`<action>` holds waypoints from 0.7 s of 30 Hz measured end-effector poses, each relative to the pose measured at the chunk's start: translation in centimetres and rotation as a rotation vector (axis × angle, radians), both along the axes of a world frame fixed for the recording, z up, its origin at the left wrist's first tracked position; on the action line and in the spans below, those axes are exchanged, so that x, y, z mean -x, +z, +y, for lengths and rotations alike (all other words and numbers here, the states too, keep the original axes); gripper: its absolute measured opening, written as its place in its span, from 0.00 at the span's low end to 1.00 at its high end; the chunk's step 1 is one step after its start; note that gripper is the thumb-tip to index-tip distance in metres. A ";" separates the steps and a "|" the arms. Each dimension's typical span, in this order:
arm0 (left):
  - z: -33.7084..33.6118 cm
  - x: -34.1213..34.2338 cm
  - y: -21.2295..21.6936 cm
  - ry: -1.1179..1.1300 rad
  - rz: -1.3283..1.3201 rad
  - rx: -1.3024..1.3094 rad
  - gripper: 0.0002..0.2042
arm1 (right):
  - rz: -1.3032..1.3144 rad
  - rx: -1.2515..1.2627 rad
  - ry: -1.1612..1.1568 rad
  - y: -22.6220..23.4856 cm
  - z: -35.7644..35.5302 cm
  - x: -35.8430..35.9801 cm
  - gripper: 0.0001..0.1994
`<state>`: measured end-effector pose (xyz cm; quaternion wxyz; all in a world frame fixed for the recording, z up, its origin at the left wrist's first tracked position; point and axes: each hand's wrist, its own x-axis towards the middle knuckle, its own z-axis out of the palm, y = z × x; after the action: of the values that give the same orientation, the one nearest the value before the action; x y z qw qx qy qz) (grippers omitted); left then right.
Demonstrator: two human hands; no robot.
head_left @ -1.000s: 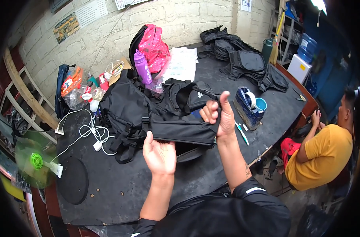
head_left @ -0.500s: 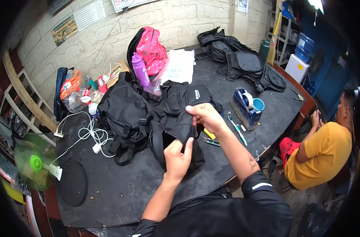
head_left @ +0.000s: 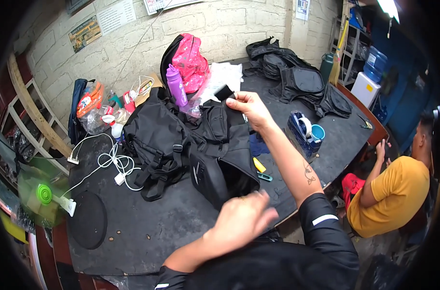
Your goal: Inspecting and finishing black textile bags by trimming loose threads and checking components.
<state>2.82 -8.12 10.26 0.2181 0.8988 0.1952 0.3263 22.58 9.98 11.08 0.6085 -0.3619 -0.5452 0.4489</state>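
A black bag (head_left: 208, 181) lies on the dark table in front of me, its front part gaping open toward me. My right hand (head_left: 251, 110) is closed in a pinch at the bag's far end. From its fingertips a short black fabric end (head_left: 224, 93) sticks up; I cannot tell whether it is a strap or a flap. My left hand (head_left: 239, 220) is off the bag, just on the near side of the opening. Its fingers are apart, blurred by motion, with nothing seen in them. A larger black backpack (head_left: 155, 128) with buckled straps rests against the bag's left side.
Right of the bag lie a yellow-handled tool (head_left: 259, 165) and a dark blue holder (head_left: 299, 133) with tape. A purple bottle (head_left: 176, 87) and pink backpack (head_left: 188, 63) stand behind. White cables (head_left: 114, 159) lie left. More black bags (head_left: 302, 82) lie far right; a person in yellow (head_left: 391, 193) sits beyond the edge.
My left hand has come out of the bag's opening and moved toward me. My right hand has gone up and away, raising the black fabric end. The opening now gapes wider.
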 end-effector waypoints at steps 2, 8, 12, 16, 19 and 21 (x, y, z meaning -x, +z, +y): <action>-0.7 2.0 2.5 -0.009 -0.113 -0.094 0.13 | -0.126 -0.085 0.070 2.9 -1.9 0.7 0.07; 8.4 1.2 4.1 -0.025 -0.571 0.456 0.21 | 0.040 -0.099 0.410 6.1 -6.9 4.5 0.09; 8.5 2.0 5.9 0.223 -0.590 0.158 0.21 | -0.171 -0.414 -0.120 5.5 -6.1 2.5 0.13; 8.6 3.8 8.3 0.375 -0.517 -0.043 0.17 | -0.577 -0.153 -0.455 -2.7 -5.5 -4.2 0.09; 9.3 3.0 6.0 0.201 -0.415 0.252 0.13 | -0.862 0.114 -0.214 -11.9 -8.0 -5.7 0.10; 10.8 2.3 2.4 0.136 -0.345 0.472 0.13 | -1.115 0.212 -0.271 -15.8 -10.9 -4.0 0.15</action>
<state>0.49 2.65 12.71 0.4288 0.7393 0.2853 0.4338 26.58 -0.87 -4.68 0.2421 -0.6689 -0.6842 0.1607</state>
